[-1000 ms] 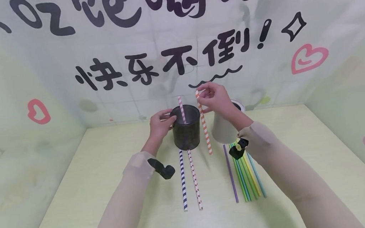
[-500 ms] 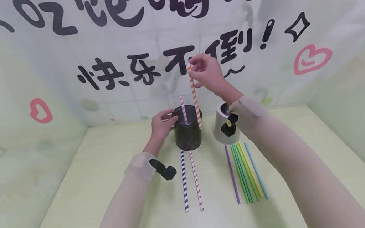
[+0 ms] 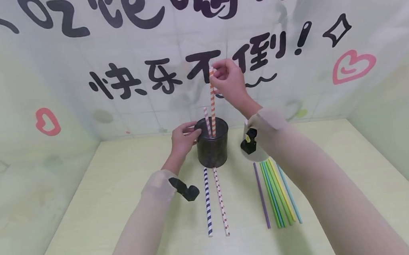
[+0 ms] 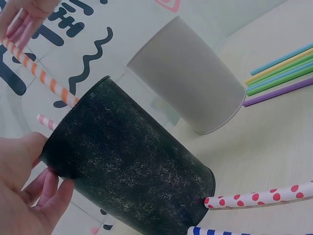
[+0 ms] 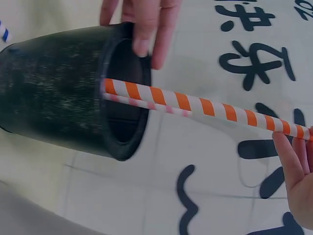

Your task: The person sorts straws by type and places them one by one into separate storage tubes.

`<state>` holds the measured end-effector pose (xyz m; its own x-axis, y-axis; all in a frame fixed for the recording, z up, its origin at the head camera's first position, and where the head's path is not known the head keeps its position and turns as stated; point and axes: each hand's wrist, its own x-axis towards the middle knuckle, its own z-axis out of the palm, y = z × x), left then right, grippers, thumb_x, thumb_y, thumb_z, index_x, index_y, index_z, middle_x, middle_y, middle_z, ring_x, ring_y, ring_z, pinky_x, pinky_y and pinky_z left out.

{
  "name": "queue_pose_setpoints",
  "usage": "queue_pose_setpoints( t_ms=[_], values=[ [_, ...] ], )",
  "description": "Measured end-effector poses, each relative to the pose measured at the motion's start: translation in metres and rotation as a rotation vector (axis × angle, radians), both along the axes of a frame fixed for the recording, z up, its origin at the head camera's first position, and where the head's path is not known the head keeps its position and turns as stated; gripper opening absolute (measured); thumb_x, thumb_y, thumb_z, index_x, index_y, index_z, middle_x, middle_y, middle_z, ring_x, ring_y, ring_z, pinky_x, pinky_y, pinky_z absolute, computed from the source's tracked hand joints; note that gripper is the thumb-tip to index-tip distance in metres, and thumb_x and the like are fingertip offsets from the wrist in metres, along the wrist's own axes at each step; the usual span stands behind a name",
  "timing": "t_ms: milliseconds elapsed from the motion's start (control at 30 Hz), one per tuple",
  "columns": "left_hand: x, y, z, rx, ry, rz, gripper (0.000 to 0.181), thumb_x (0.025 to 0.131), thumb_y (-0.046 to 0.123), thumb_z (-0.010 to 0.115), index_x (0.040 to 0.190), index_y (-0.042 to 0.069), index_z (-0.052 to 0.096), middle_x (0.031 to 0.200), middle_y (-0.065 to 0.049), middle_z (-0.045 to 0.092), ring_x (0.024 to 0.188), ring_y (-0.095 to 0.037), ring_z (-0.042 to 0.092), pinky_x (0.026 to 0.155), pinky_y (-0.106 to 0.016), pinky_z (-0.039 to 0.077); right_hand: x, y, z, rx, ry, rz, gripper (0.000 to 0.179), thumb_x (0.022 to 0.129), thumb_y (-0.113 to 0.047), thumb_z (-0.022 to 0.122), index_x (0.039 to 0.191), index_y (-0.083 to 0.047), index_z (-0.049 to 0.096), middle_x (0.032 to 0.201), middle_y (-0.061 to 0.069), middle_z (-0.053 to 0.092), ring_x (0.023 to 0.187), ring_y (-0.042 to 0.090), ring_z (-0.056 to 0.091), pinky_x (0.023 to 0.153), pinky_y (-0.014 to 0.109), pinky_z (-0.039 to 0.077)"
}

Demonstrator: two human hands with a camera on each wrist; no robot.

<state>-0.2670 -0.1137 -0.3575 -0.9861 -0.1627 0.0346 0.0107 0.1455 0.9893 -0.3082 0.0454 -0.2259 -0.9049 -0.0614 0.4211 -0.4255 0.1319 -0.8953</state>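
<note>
A black cylindrical cup (image 3: pixel 212 153) stands upright on the table. My left hand (image 3: pixel 185 138) holds it by the left side of its rim, thumb at the near side. Above the cup, my right hand (image 3: pixel 228 79) pinches an orange-and-white striped paper straw (image 3: pixel 212 103) near its top. The straw's lower end is inside the cup's mouth, as the right wrist view shows. Beside it a pink-and-white striped straw (image 5: pixel 151 105) leans in the cup. Just in front of the cup lie a blue-and-white striped straw (image 3: pixel 208 207) and a red-dotted white straw (image 3: pixel 222 206).
A white cylindrical cup (image 4: pixel 188 78) stands right of the black one, partly behind my right sleeve in the head view. Before it lie several plain straws (image 3: pixel 278 193) in green, blue and yellow, with a purple straw (image 3: pixel 262 197) alongside. A printed backdrop (image 3: pixel 146 116) rises behind the table.
My right hand has risen and moved left, bringing the orange-striped straw from beside the black cup to over it and into its mouth. My left hand stays on the rim.
</note>
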Motion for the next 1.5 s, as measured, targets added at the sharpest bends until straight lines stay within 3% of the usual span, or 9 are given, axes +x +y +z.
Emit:
queue_pose_setpoints(
  t_ms=[333,600,967,1200,1500],
  values=[
    [0.001,0.002,-0.001,0.005,-0.010,-0.013,0.035,0.084,0.008,0.065,0.119,0.006,0.060,0.105,-0.016,0.056,0.095,-0.026,0.060,0.071,-0.032,0.056,-0.004,0.000,-0.054,0.068,-0.084,-0.026,0.028,0.080,0.000,0.059,0.107,-0.001,0.056,0.081,0.007,0.057,0.068,0.012,0.056,0.056,0.029,0.056],
    [0.001,0.000,0.000,-0.001,-0.002,-0.005,0.035,0.084,0.009,0.065,0.119,0.006,0.060,0.106,-0.016,0.056,0.095,-0.026,0.060,0.071,-0.032,0.056,-0.008,-0.005,-0.079,0.130,-0.166,-0.003,0.028,0.079,0.001,0.061,0.107,0.002,0.057,0.083,0.011,0.058,0.069,0.015,0.056,0.055,0.029,0.056],
    [0.002,0.000,0.001,0.008,-0.010,-0.005,0.035,0.084,0.008,0.065,0.119,0.006,0.060,0.107,-0.017,0.056,0.096,-0.026,0.060,0.071,-0.032,0.056,-0.008,-0.009,-0.088,0.130,-0.288,0.025,0.029,0.078,0.003,0.062,0.107,0.002,0.056,0.082,0.012,0.059,0.065,0.021,0.060,0.058,0.032,0.057],
    [0.001,0.003,0.002,0.007,-0.001,-0.015,0.035,0.084,0.008,0.065,0.119,0.005,0.060,0.107,-0.017,0.057,0.096,-0.027,0.060,0.071,-0.032,0.056,-0.009,-0.009,-0.086,0.188,-0.325,-0.030,0.029,0.079,0.000,0.064,0.107,-0.001,0.057,0.085,0.014,0.061,0.073,0.030,0.062,0.054,0.033,0.056],
    [0.003,0.002,0.004,0.021,0.005,-0.012,0.035,0.084,0.007,0.065,0.119,0.005,0.060,0.108,-0.018,0.057,0.096,-0.027,0.060,0.071,-0.033,0.056,-0.011,-0.011,-0.078,0.258,-0.368,-0.005,0.026,0.080,-0.006,0.064,0.105,-0.003,0.059,0.086,0.012,0.061,0.072,0.028,0.063,0.052,0.036,0.056]
  ],
)
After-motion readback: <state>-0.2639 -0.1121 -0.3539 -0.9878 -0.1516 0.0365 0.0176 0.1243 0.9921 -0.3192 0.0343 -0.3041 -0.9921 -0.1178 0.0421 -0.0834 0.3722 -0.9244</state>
